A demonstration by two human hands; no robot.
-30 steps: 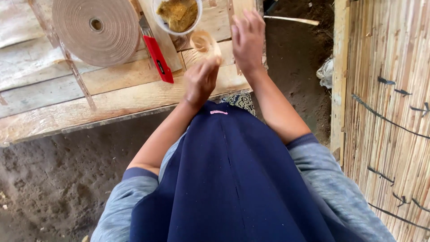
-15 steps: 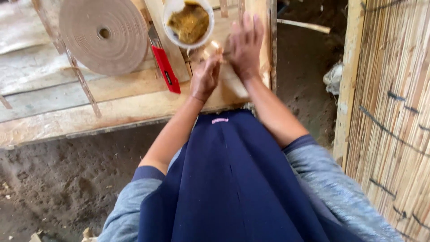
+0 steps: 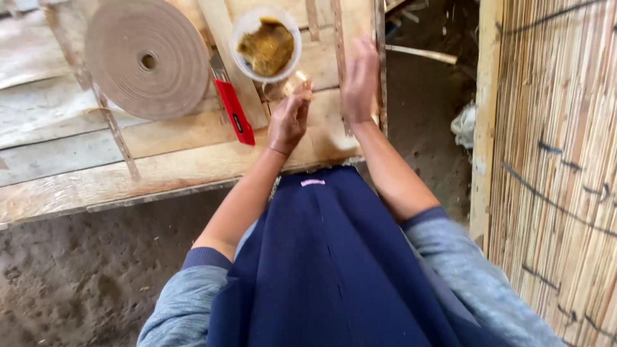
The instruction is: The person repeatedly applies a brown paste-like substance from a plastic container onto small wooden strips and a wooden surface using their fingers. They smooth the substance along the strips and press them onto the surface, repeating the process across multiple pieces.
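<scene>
My left hand point(image 3: 289, 119) is closed around a small pale brown piece point(image 3: 298, 81) held just below a white bowl point(image 3: 247, 29) of brownish-yellow paste. My right hand point(image 3: 360, 80) lies flat with fingers stretched out on the wooden table point(image 3: 180, 154), beside a thin wooden strip point(image 3: 337, 38). A red-handled knife point(image 3: 232, 115) lies left of my left hand. I wear grey sleeves and a dark blue apron.
A big roll of tan tape or strip point(image 3: 148, 59) rests on the table at the left. A bamboo slat wall point(image 3: 559, 160) with a wooden post stands at the right. Bare earth floor lies below the table.
The view has shifted, so table and hands sit lower and further right. My left hand has lifted the small piece closer to the bowl; my right hand stays flat.
</scene>
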